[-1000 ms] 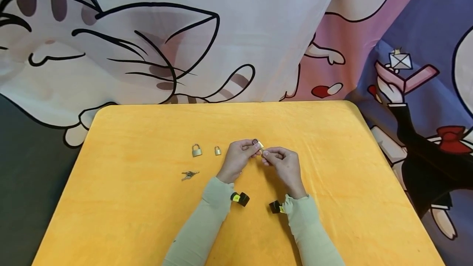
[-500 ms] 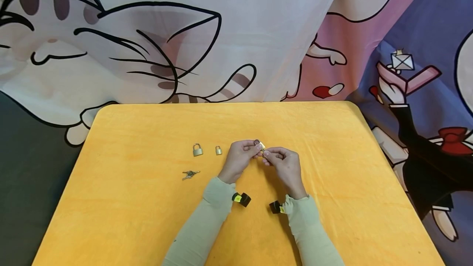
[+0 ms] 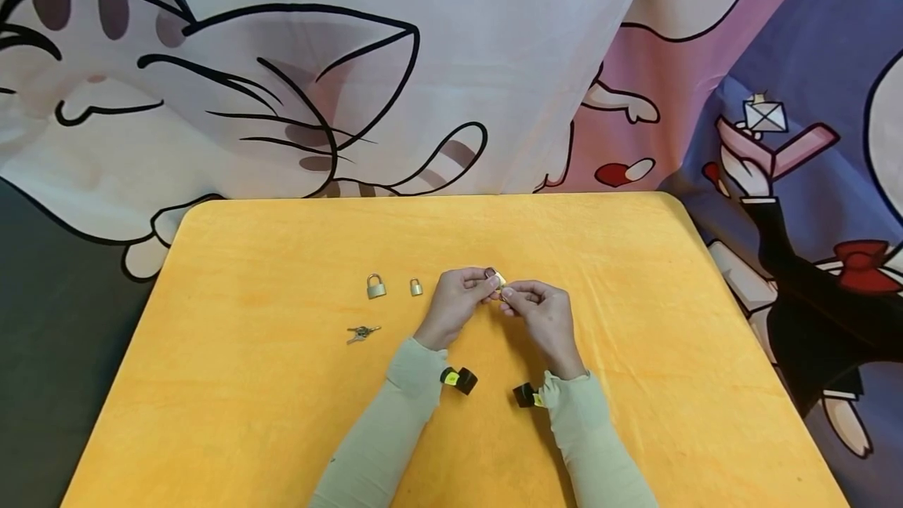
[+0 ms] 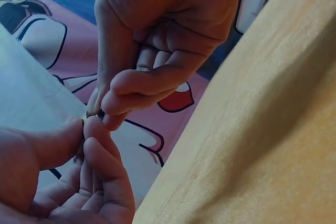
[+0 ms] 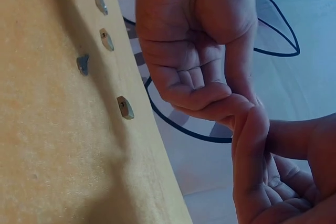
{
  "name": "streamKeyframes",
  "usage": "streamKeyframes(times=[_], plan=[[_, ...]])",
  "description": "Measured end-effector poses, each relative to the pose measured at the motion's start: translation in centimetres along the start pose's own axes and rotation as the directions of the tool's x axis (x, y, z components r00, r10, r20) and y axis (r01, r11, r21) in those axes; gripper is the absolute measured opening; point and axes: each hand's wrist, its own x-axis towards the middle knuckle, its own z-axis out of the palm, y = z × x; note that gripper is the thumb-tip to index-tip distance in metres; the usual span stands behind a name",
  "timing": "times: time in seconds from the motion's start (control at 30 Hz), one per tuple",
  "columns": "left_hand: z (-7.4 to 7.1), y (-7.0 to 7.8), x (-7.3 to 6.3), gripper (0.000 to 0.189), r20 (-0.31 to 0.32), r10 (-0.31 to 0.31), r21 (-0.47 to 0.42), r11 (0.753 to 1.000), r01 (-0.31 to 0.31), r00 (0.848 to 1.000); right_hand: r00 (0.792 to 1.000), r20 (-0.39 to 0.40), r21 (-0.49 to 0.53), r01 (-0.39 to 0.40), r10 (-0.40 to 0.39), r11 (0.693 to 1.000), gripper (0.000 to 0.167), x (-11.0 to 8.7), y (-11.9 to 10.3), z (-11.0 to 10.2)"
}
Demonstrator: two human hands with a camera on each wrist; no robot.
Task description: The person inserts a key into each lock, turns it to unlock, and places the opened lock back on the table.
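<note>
Over the middle of the table my left hand [image 3: 453,306] pinches a small brass padlock [image 3: 499,280], shackle pointing up and left. My right hand [image 3: 546,318] meets it from the right, thumb and forefinger pinching a key at the padlock's lower end. Fingers hide most of the key; just a bit of brass-coloured metal [image 4: 93,113] shows in the left wrist view. A larger padlock [image 3: 376,289] and a smaller padlock [image 3: 416,288] lie left of my hands. Nearer me is a bunch of keys [image 3: 363,333].
In the right wrist view, another padlock [image 5: 126,107] and a second bunch of keys [image 5: 82,65] lie on the yellow table [image 5: 42,145]; the left hand and arm cover these in the head view. A cartoon-printed cloth [image 3: 536,61] hangs behind the table's far edge.
The held padlock has shifted slightly to the right, and the fingertips of my right hand now sit closer against it. Less of the key shows. The things on the table have stayed put.
</note>
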Motion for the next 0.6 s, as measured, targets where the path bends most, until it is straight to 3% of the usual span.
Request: streamKeyframes(times=[0.27, 0.6], plan=[[-0.06, 0.04, -0.02, 0.020, 0.019, -0.003, -0.003, 1.000, 0.003, 1.000, 0.999, 0.022, 0.032, -0.031, 0.030, 0.999, 0.015, 0.16, 0.06, -0.19], [0.11, -0.47, 0.26, 0.026, 0.043, -0.051, -0.122, 0.991, 0.055, 0.998, 0.998, 0.034, 0.123, -0.048, 0.044, 0.991, 0.020, 0.21, 0.38, -0.39]])
